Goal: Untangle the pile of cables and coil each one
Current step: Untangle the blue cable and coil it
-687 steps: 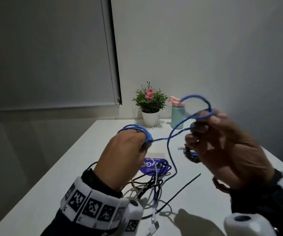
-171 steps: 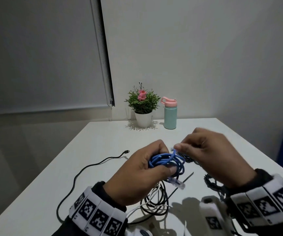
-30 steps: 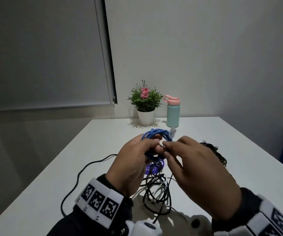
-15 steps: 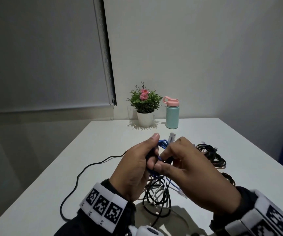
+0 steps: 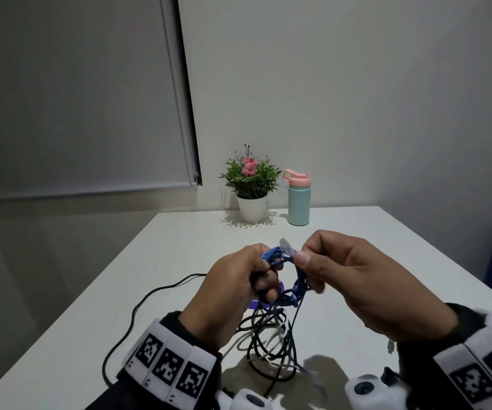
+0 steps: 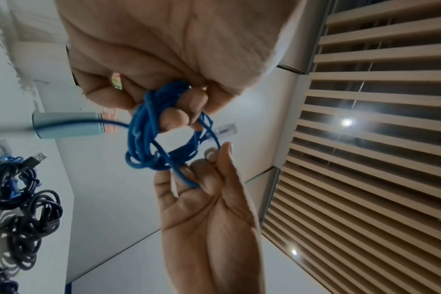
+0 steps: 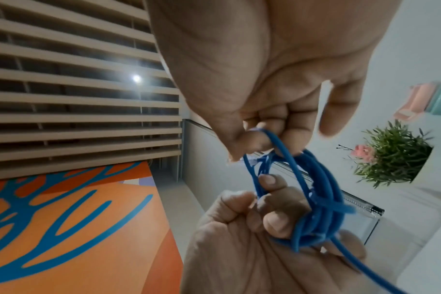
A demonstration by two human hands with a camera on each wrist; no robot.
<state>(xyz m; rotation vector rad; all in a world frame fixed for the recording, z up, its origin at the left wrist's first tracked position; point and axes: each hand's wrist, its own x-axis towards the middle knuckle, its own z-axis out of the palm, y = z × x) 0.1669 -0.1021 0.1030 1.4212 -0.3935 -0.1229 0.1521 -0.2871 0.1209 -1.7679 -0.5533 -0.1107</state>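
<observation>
Your left hand [image 5: 233, 294] grips the coiled blue cable [image 6: 149, 135] steady above the tabletop [image 5: 357, 261]; your right hand [image 5: 366, 279] pinches its loose end, apparently to tuck it.

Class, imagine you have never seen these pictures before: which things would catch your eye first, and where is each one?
First, the blue network cable, wound into a coil and held above the table between the two hands: the left hand grips the loops while the right hand pinches a strand near its clear plug. Beneath them a tangle of black and white cables lies on the white table. At the far edge stand a potted plant and a teal bottle.
</observation>
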